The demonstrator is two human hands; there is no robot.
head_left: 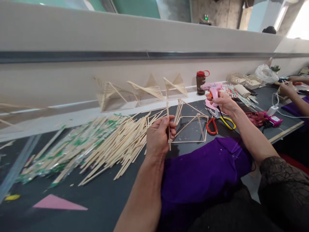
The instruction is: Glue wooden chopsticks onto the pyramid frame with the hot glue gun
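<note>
My left hand is closed on a thin wooden stick, held nearly upright. Just beyond it, an open frame of glued sticks rests on the dark table, with more sticks standing at its left side. My right hand grips a pink glue gun, its nozzle pointing left. A black cord hangs from the gun. Loose wooden sticks lie in a big pile left of my left hand.
Bagged sticks, a pink paper triangle, purple cloth and scissors lie around. Stick models and a red-capped bottle stand behind. Another person's hands are at far right.
</note>
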